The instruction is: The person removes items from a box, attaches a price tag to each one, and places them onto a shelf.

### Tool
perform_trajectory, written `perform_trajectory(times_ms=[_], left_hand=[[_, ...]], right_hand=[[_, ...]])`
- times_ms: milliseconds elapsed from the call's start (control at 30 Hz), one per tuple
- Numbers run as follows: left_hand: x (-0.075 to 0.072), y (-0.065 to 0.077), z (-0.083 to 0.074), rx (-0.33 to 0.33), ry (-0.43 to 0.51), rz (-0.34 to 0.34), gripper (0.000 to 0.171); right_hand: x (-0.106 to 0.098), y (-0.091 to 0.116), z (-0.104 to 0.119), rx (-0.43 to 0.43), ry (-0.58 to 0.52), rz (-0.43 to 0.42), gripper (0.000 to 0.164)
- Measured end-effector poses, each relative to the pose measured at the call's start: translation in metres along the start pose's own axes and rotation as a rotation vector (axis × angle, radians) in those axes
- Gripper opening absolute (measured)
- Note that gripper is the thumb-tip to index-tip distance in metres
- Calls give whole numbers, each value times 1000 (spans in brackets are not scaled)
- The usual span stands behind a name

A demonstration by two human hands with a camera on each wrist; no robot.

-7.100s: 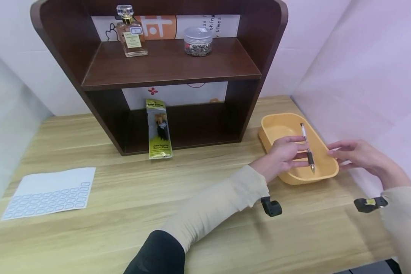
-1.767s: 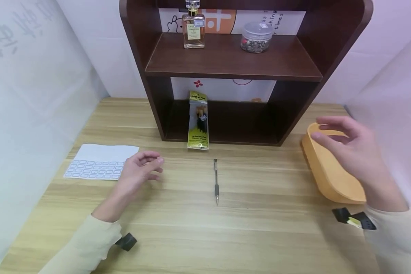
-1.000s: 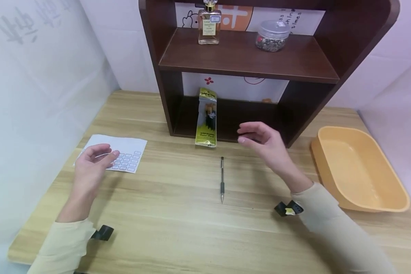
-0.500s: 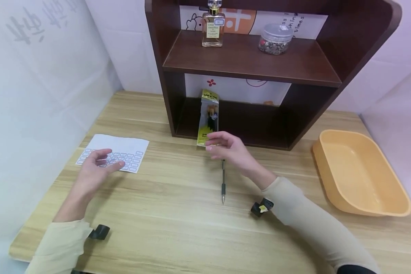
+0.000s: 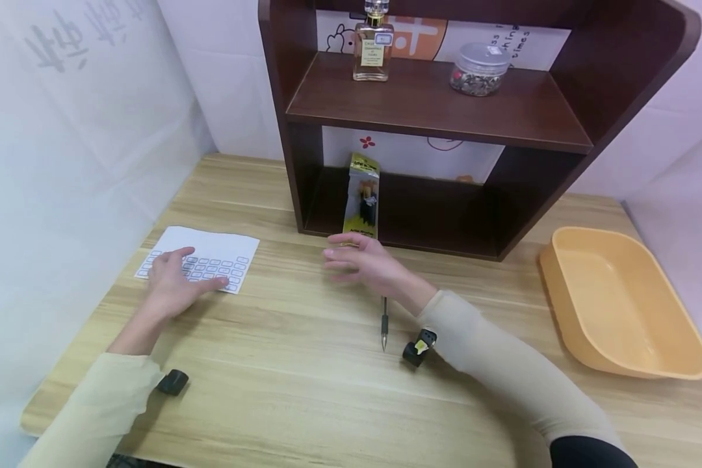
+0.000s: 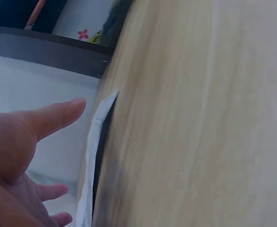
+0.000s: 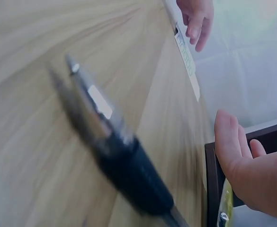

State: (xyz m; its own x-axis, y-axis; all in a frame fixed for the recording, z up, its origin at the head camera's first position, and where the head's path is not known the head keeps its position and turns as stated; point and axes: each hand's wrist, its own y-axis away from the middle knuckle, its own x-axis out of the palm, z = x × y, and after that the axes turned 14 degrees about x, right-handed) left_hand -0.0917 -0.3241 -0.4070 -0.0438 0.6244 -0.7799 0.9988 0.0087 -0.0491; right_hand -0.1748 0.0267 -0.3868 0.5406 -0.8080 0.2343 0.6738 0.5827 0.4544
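My left hand (image 5: 172, 286) hangs over a white sheet of blue-bordered labels (image 5: 222, 244), thumb and fingers spread. In the left wrist view the thumb of that hand (image 6: 15, 146) stands apart from the sheet (image 6: 93, 146), whose edge curls up off the table. Fingers loosely extended and holding nothing, my right hand (image 5: 371, 263) hovers over the table in front of the shelf. It covers the lower end of a bag of artist brushes (image 5: 363, 198). A gel pen (image 5: 384, 328) lies on the table under the right wrist, its upper part hidden; its tip looms large in the right wrist view.
A dark brown shelf (image 5: 439, 133) stands at the back, bearing a perfume bottle (image 5: 372, 55) and a clear lidded jar (image 5: 480, 70). At the right is a yellow plastic bin (image 5: 626, 305). White sheeting (image 5: 88, 169) walls the sides of the wooden table.
The pen has gone from my left hand over the bin to the table's middle. My right hand has left the bin and moved left. My left hand has come over the label sheet and spread.
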Motion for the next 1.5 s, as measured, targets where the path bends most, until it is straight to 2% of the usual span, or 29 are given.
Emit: perform_trajectory(times_ms=[167, 367, 533, 933, 1033, 1200, 1367, 1500], left_hand=[[5, -6, 1, 13, -68, 64, 113], [11, -7, 2, -5, -106, 83, 114], [11, -7, 0, -10, -103, 83, 113], [8, -6, -2, 15, -70, 49, 96], [6, -6, -3, 34, -39, 25, 92], [3, -6, -4, 63, 93, -16, 84], [-3, 0, -9, 51, 245, -39, 76], [-7, 5, -13, 57, 289, -85, 65]], right_hand=[[11, -8, -1, 59, -46, 9, 51], [23, -13, -3, 89, -43, 43, 51], [29, -17, -6, 95, -41, 65, 53], [33, -21, -5, 108, -37, 84, 54], [34, -21, -4, 108, -41, 86, 55], [35, -20, -3, 105, -41, 86, 55], [36, -19, -1, 95, -46, 95, 54], [37, -18, 1, 82, -50, 114, 54]])
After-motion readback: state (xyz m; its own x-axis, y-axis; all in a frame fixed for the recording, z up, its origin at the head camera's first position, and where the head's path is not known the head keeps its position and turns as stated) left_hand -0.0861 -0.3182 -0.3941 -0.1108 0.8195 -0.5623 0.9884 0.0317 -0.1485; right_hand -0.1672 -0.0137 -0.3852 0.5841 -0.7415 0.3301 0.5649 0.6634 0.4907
